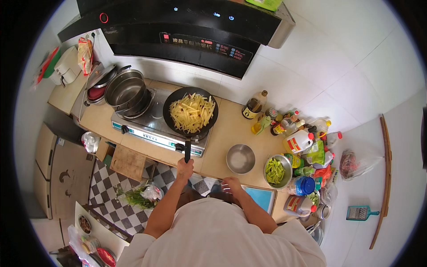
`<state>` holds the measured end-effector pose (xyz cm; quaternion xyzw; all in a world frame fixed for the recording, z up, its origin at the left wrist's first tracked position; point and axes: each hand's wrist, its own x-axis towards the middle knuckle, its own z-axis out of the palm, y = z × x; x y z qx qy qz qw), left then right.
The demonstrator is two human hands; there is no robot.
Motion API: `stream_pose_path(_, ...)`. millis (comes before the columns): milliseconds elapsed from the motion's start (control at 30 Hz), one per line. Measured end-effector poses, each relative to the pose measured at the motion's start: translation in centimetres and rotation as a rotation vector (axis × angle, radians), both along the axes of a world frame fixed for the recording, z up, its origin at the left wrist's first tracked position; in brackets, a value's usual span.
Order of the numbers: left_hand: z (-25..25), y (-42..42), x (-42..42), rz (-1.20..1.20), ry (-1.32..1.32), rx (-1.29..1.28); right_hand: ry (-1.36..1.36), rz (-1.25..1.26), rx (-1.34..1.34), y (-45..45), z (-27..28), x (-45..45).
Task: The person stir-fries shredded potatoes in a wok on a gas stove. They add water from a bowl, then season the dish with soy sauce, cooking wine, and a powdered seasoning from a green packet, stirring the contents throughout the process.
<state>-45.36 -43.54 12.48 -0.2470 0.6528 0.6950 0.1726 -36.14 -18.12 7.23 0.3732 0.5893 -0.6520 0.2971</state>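
Note:
My left hand (184, 169) grips the black handle of a frying pan (214, 122), which rests on the right side of a two-burner gas stove (156, 133). Cut potato strips (192, 112) with small red bits fill the pan. My right hand (232, 185) hangs at the counter's front edge with its fingers partly curled and nothing seen in it. An empty steel bowl (240, 159) stands on the counter just beyond it. Farther right, another steel bowl (289, 170) holds green cut vegetable strips (274, 171).
A large steel pot (125, 90) sits on the left burner. Several bottles, including a dark sauce bottle (254, 105) and a white red-capped jug (298, 141), crowd the counter's right. A black range hood (186, 36) overhangs the stove. Green leafy vegetables (138, 197) lie on the floor.

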Motion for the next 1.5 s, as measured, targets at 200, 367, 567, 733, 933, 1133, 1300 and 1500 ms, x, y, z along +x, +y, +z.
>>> stream_pose_path(200,1.5,-0.6,0.2,0.003,0.003,-0.035,-0.033,-0.029,-0.030,4.9,-2.0,1.0)
stream_pose_path(367,-0.7,-0.5,2.1,0.004,0.159,-0.417,-0.036,-0.031,-0.054,6.6,-3.5,1.0)
stream_pose_path(567,0.9,1.4,6.7,0.157,0.146,-0.491,-0.029,-0.033,-0.130,7.3,-4.2,0.6)
stream_pose_path(733,1.1,2.0,9.2,0.224,0.147,-0.455,-0.039,-0.079,-0.201,7.8,-4.9,0.2)
stream_pose_path(933,-1.1,2.5,9.6,0.191,0.116,-0.350,-0.014,-0.201,-0.233,8.5,-5.1,-0.3)
stream_pose_path(1133,2.9,2.2,7.1,0.266,-0.064,-0.138,-0.040,-0.289,-0.242,8.5,-5.4,1.1)
stream_pose_path(1300,2.8,1.2,5.5,0.293,0.038,-0.051,-0.020,-0.361,-0.251,8.2,-5.3,2.0)
stream_pose_path(1500,2.4,-0.6,4.9,0.129,0.030,-0.066,0.026,-0.457,-0.210,7.9,-5.4,0.1)
